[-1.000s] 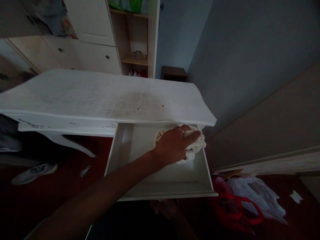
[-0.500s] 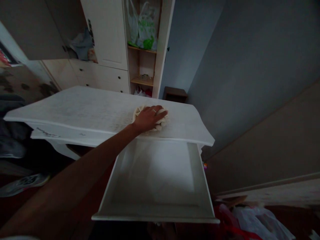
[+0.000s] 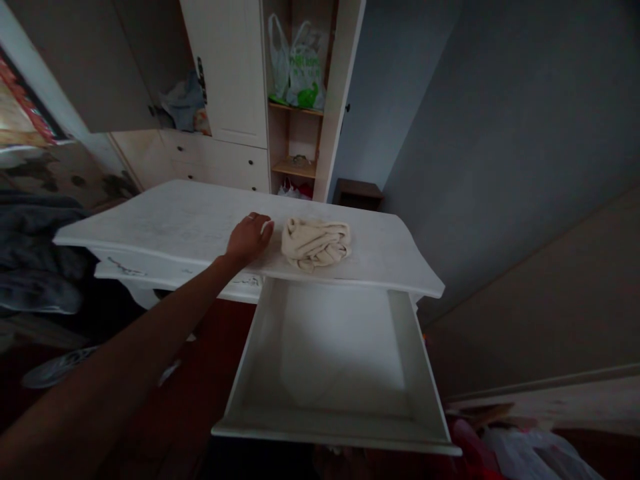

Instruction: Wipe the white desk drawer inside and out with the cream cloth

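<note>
My left hand [image 3: 251, 237] reaches in from the lower left, over the white tabletop [image 3: 200, 213]. Its fingers are loosely curved, the thumb stands apart, and it holds nothing. Just right of it lies a crumpled cream cloth [image 3: 316, 243], a small gap away from the hand. Below the cloth, an empty white drawer [image 3: 335, 353] is pulled out from the table. My right hand does not show clearly; under the drawer front it is too dark to make anything out.
Behind the table stands a white wardrobe [image 3: 230, 80] with open doors and a plastic bag [image 3: 305, 73] on its shelf. A small brown cabinet [image 3: 358, 193] sits by the grey wall [image 3: 500, 167]. Dark fabric [image 3: 35, 247] is heaped at left, and plastic bags [image 3: 540, 453] lie lower right.
My left hand has let go of the cloth and moved left off it. The cloth now lies on the tabletop by itself. The view has shifted slightly.
</note>
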A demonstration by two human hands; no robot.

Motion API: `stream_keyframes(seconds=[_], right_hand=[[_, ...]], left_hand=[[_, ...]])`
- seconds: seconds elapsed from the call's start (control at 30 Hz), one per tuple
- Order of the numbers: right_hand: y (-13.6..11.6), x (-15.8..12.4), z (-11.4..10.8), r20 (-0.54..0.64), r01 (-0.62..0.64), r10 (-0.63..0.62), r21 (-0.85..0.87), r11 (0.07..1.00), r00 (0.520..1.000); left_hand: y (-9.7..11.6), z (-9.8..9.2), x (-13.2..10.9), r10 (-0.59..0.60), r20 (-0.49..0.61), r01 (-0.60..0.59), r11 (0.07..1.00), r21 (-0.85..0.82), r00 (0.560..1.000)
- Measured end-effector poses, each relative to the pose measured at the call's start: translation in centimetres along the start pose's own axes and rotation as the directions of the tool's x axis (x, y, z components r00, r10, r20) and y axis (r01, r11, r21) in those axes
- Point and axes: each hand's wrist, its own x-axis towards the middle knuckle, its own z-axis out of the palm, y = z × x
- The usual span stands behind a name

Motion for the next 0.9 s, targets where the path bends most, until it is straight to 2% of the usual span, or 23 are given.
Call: stream_keyframes(seconds=[0.1, 0.17, 0.3, 0.47, 0.73, 0.9], right_hand=[[0.8, 0.0, 0.0, -0.033, 0.002, -0.001, 0.023, 1.0, 0.999], [1.4, 0.0, 0.0, -0.056, 0.007, -0.004, 0.04, 0.999, 0.998], [2.3, -0.1, 0.1, -0.111, 0.04, -0.03, 0.082, 0.996, 0.993], [2.1, -0.7, 0.9, -0.223, 0.126, -0.08, 0.2, 0.972, 0.972], [1.4, -0.8, 2.5, -0.385, 0.171, -0.093, 0.173, 0.97, 0.918], [-0.3, -1.1, 3.7, -0.422, 0.205, -0.118, 0.167, 0.964, 0.899]], left_hand=[[-2.1, 0.8, -0.9, -0.147, 0.081, 0.141, 0.987, 0.075, 0.986], [-2.6, 1.2, -1.1, -0.19, 0.091, 0.181, 0.979, 0.097, 0.978], [-2.6, 1.5, -0.8, -0.178, 0.111, 0.166, 0.98, 0.114, 0.978], [-2.7, 1.5, -1.0, -0.182, 0.093, 0.173, 0.98, 0.096, 0.979], [-2.2, 1.1, -1.3, -0.225, 0.09, 0.211, 0.968, 0.138, 0.97], [-1.9, 0.9, -1.4, -0.232, 0.101, 0.212, 0.962, 0.172, 0.967]])
